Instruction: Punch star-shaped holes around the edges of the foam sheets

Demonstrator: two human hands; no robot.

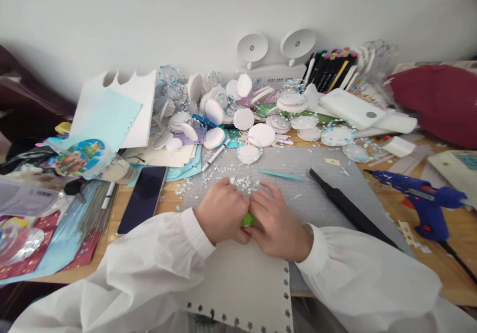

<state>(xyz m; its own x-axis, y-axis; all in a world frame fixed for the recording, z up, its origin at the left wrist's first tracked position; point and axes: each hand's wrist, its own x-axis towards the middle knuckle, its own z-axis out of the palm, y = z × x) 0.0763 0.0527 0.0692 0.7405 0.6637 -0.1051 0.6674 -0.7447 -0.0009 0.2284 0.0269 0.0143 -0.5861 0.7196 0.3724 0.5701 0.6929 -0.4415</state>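
My left hand (224, 210) is closed over a small green paper punch (247, 219), of which only a bit of green shows between my hands. From the other side my right hand (278, 218) grips the same punch, fingers bent against it. Below my hands lies a white sheet of paper (238, 278), with flower-shaped holes along its bottom and right edges. Its upper edge is hidden under my hands. Just beyond my fingers is a scatter of tiny white and pale blue paper cut-outs (244, 185).
A grey cutting mat (298, 159) lies beneath, bearing a black stick-like tool (346, 208) and a light blue paper strip (281, 175). At right is a blue glue gun (421, 189); at left, a phone (143, 201). Many white discs (261, 135) are heaped behind.
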